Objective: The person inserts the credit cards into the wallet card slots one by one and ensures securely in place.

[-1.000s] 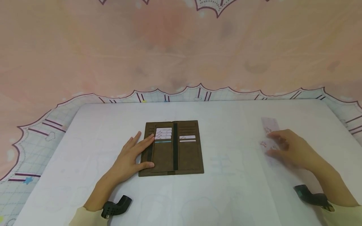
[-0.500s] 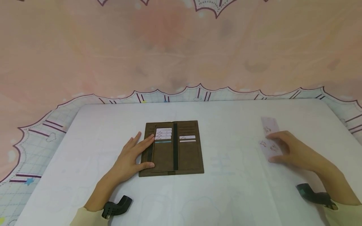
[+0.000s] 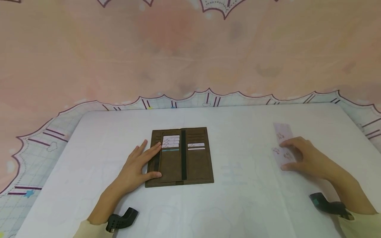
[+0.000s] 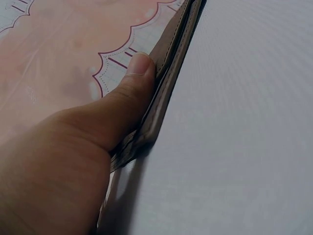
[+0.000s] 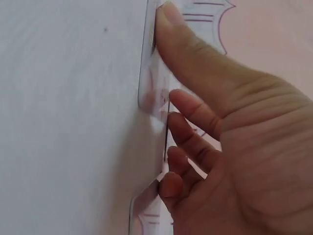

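A brown wallet (image 3: 197,165) lies unfolded on the white table, with several cards tucked into its slots, such as the white card (image 3: 195,144) on its right half. My left hand (image 3: 132,172) rests on the wallet's left edge, fingers spread; in the left wrist view the thumb (image 4: 139,68) lies along the wallet's border. At the right, two pale pink cards with small red marks lie one behind the other, the farther card (image 3: 282,129) and the nearer card (image 3: 282,155). My right hand (image 3: 312,160) spans the nearer card, with thumb and forefinger spread and touching it.
The white table (image 3: 238,205) reaches back to a patterned cloth (image 3: 190,59) with a scalloped border. A black wrist mount (image 3: 123,219) sits on the left wrist, and another black mount (image 3: 328,205) on the right.
My right thumb has moved nearer to me along the card, widening the gap to the forefinger and baring more of the card. The left hand keeps its place on the wallet.
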### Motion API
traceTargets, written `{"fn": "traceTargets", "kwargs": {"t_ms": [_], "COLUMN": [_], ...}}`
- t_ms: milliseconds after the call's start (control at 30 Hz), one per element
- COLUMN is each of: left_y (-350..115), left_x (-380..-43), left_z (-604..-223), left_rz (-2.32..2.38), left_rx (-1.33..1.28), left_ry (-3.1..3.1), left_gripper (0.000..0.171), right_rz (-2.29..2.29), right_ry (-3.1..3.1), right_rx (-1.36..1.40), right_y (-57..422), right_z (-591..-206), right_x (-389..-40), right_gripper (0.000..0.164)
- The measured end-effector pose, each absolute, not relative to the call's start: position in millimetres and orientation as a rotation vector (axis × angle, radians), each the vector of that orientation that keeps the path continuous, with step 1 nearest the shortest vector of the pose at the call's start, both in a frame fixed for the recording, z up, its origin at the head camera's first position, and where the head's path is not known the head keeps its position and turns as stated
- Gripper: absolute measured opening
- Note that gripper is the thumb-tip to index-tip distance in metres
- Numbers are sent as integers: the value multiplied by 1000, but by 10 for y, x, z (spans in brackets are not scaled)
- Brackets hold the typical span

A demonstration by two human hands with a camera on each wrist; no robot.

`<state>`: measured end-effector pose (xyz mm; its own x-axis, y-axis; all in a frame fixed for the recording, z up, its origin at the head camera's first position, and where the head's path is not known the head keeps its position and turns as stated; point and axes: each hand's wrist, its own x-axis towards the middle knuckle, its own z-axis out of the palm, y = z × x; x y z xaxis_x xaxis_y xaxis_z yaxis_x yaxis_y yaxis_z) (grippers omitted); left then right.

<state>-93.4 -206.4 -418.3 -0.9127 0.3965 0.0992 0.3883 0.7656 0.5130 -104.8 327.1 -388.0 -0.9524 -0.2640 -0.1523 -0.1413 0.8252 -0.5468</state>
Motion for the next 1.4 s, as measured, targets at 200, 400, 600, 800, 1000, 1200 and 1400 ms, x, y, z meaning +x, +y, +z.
{"fn": "traceTargets", "kwargs": {"t_ms": [200, 400, 600, 800, 1000, 1200, 1400], "left_y": [-2068, -2078, -2106, -2119, -2114, -2112, -2095], "left_x": [-936, -946, -946, -933, -938, -944, -941], "left_z": [-4174, -4159, -4169, -4182, -4196, -4206, -4212], "left_rz": [849, 833, 832, 848, 844, 841, 861], "left_rx": [652, 649, 628, 615, 628, 645, 663], "left_ry": [2927, 2921, 2922, 2917, 2925, 2930, 2923], "left_gripper": [89, 89, 89, 89, 89, 89, 89], "right_rz": [-732, -749, -774, -810, -824, -855, -905], "right_ry": [2852, 2861, 2845, 2830, 2787, 2776, 2782], "right_rx": [-259, -268, -256, -231, -161, -151, -151], "right_y": [3312, 3332, 3289, 3264, 3268, 3275, 3279], "right_z": [-3875, -3919, -3925, -3930, -3924, -3893, -3862], "right_x": [-1042, -1049, -1070, -1082, -1092, -1089, -1096], "right_gripper": [80, 79, 79, 82, 94, 94, 66]}}
